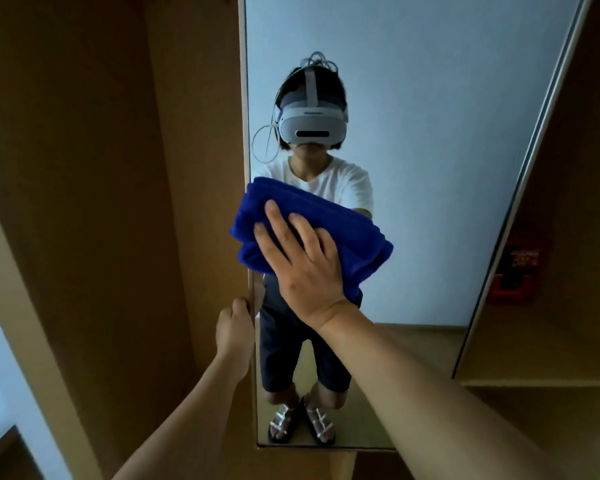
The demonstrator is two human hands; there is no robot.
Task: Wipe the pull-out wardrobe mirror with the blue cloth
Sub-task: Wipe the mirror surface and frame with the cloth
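Note:
The tall pull-out mirror (pixel 430 150) fills the middle of the head view, with my reflection in it. A folded blue cloth (pixel 326 220) lies flat against the glass near its left edge, at mid height. My right hand (pixel 302 261) presses on the cloth with straight, spread fingers. Lower down, my left hand (pixel 234 329) grips the mirror's left edge, fingers curled round the frame.
A brown wardrobe panel (pixel 101 202) stands to the left of the mirror. Wooden shelves (pixel 551 358) sit on the right, with a red and orange object (pixel 515 271) on one. The mirror's bottom edge (pixel 326 446) ends above a wooden base.

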